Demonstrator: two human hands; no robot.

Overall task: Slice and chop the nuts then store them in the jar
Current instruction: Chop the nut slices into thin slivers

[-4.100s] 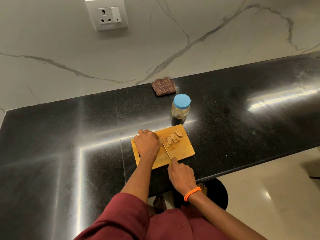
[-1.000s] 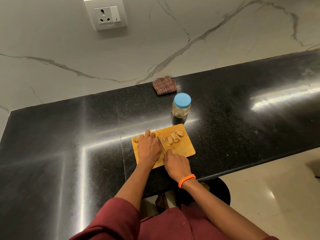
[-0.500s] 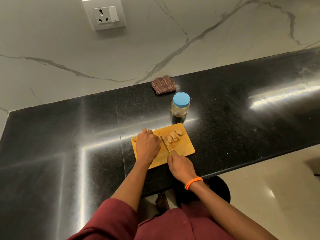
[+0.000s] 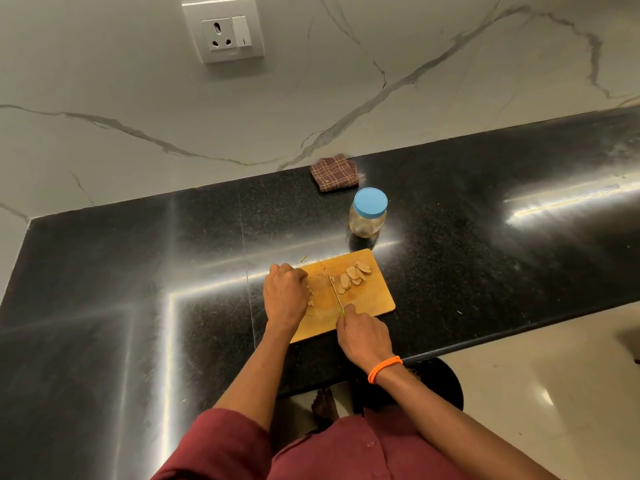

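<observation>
pale flat nut slices [image 4: 353,277] on board [image 4: 375,299]

No legible text, label, brand or number on any surface; white wall socket plate [image 4: 223,31] bears no readable marking.

Black speckled stone counter [image 4: 485,216], polished, running along a marble wall and catching bright streaks of light.

Lying directly on it:
- Wooden cutting board [image 4: 374,299], sitting flat near the front edge, under the fingers of both hands.
- Glass jar [image 4: 367,216] with a blue lid, standing upright just beyond the board, past the fingertips.
- Brown checked cloth [image 4: 334,172], folded, resting against the wall behind the jar.
- Small pale sliver [image 4: 303,258], lying just off the board's far left corner, beyond the left fingers.
</observation>
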